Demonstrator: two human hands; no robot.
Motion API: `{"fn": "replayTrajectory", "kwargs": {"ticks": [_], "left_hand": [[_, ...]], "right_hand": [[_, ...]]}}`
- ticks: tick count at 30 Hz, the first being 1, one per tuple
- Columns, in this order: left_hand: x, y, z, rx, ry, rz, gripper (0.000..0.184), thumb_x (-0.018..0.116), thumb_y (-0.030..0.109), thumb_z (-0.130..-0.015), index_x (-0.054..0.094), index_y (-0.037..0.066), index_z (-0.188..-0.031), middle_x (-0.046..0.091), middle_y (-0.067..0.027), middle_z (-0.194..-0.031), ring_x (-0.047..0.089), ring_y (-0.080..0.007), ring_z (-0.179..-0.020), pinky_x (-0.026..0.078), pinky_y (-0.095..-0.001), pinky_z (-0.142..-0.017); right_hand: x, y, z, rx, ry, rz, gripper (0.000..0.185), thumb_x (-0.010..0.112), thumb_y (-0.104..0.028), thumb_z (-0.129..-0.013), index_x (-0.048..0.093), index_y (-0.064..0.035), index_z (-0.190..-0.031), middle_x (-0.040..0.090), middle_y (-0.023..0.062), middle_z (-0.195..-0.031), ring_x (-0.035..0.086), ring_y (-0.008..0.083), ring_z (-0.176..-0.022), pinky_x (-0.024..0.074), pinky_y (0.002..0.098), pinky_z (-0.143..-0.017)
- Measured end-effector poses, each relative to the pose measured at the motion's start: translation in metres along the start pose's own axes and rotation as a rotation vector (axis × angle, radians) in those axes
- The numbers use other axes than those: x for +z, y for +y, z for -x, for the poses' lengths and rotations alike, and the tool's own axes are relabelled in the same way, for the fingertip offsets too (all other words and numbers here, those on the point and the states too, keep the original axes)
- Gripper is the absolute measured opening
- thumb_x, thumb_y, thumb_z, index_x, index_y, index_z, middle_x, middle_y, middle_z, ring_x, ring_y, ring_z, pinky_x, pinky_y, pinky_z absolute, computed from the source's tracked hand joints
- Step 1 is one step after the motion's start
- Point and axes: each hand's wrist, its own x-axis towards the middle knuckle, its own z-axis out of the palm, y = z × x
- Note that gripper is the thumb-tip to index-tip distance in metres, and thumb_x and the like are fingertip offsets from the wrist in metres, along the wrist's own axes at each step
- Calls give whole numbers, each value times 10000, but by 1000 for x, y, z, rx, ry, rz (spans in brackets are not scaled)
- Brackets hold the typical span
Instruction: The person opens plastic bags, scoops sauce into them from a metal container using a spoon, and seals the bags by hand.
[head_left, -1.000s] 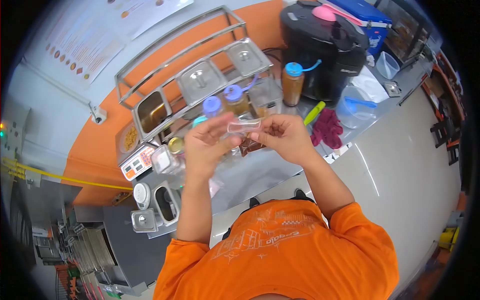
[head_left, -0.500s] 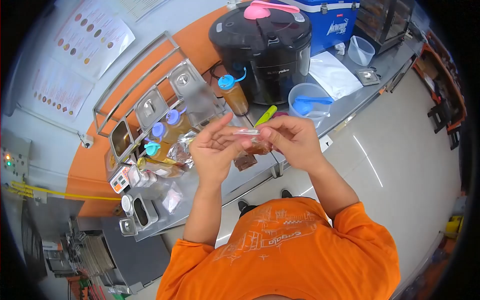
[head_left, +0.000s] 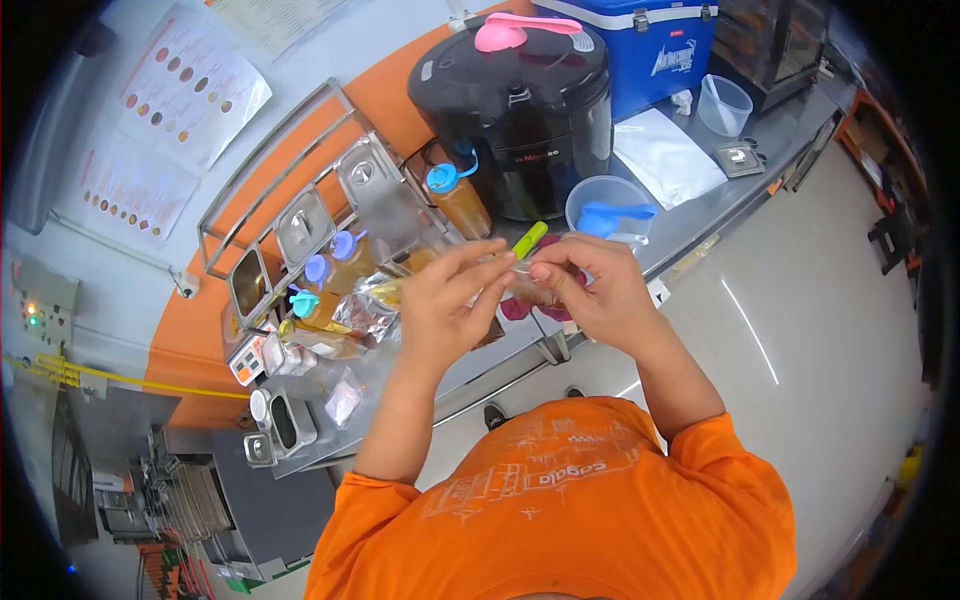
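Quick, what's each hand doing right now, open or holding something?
Left hand: half-curled by the bag; grip can't be told.
Right hand: closed, pinching a clear plastic bag.

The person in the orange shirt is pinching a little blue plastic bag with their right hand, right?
Not quite: the little plastic bag is clear and see-through, not blue. The head view shows this. The right hand is indeed pinching it.

Clear plastic bag (head_left: 533, 290), top pinched
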Motion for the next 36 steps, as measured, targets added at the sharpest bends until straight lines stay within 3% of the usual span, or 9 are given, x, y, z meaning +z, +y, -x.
{"fn": "replayTrajectory", "kwargs": {"ticks": [2, 5, 11, 15, 20, 23, 27, 33, 36], "left_hand": [[-2, 7, -5, 281, -57, -301, 220, 787, 39, -715, 741, 91, -923, 710, -71, -1057, 675, -199, -786, 500, -337, -720], [-1, 6, -6, 412, -53, -373, 196, 781, 72, -677, 715, 90, -860, 692, -55, -1027, 638, -258, -848, 457, -393, -806], [1, 8, -1, 204, -299, -186, 168, 741, 126, -685, 648, 104, -823, 629, -26, -1043, 587, -277, -1033, 424, -413, -824], [-4, 8, 0, 254, -383, -135, 163, 738, 130, -683, 605, 101, -772, 616, -35, -1057, 575, -280, -1035, 425, -418, -829], [-8, 7, 7, 181, -543, -46, 187, 738, 130, -670, 558, 102, -714, 622, -35, -988, 600, -267, -938, 445, -391, -811], [-1, 6, 14, 111, -485, 163, 217, 772, 52, -664, 571, 113, -718, 628, -35, -927, 602, -219, -825, 444, -340, -684], [-4, 5, 14, 212, -435, 183, 247, 795, 29, -653, 618, 109, -806, 644, -47, -924, 612, -215, -799, 468, -314, -656], [1, 10, 24, -220, -382, 416, 419, 785, -20, -753, 625, 6, -1139, 725, -90, -974, 706, -160, -880, 549, -279, -784], [7, 5, 36, -444, -286, 577, 469, 805, -52, -742, 598, 8, -1158, 725, -104, -941, 700, -139, -874, 549, -272, -786]], "right_hand": [[0, 0, 1, -44, -5, 23, 88, 697, -109, -877, 692, -25, -903, 633, 102, -742, 597, 260, -659, 455, 344, -598], [1, 2, 4, -117, -1, 74, 64, 696, -84, -857, 686, -31, -891, 633, 109, -754, 597, 299, -682, 464, 373, -625], [-2, 15, 14, -206, -142, 104, 55, 698, -68, -829, 681, -42, -875, 641, 103, -808, 612, 306, -763, 477, 399, -668], [-10, 17, 20, -152, -254, 61, 64, 700, -74, -834, 683, -39, -885, 641, 99, -816, 616, 300, -795, 480, 384, -692], [-15, 19, 27, -22, -386, -91, 82, 705, -92, -853, 695, -34, -909, 650, 92, -824, 625, 269, -779, 478, 354, -673], [-19, 19, 29, 4, -406, -126, 87, 703, -93, -860, 701, -32, -922, 654, 91, -827, 628, 249, -769, 476, 337, -662], [-21, 22, 32, 17, -422, -136, 94, 704, -88, -859, 704, -32, -935, 655, 96, -821, 622, 239, -753, 477, 322, -661], [-16, 27, 36, 14, -250, -160, 79, 704, -85, -871, 709, -48, -940, 677, 77, -835, 619, 198, -739, 476, 303, -665], [-17, 27, 35, 1, -218, -149, 75, 703, -81, -878, 710, -46, -944, 685, 68, -847, 618, 179, -741, 479, 294, -673]]}}
